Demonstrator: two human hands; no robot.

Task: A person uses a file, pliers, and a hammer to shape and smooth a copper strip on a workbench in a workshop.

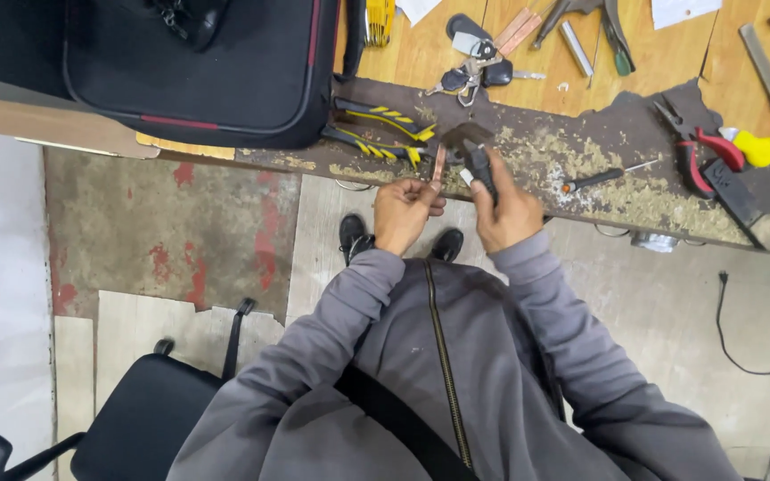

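Observation:
My left hand (405, 212) pinches a short copper-coloured strip (438, 166) and holds it upright near the edge of the workbench (528, 147). My right hand (508, 209) grips a dark hand tool (477, 160) with black handles; its head sits at the top of the strip. Both hands are close together, just in front of the bench edge, above my grey zipped jacket.
A black bag (198, 62) lies on the bench at the left. Yellow-and-black pliers (376, 134), a bunch of keys (470, 67), red-handled pliers (701, 147), a small screwdriver (599, 178) and files are scattered on the bench. A black chair (135, 419) stands at lower left.

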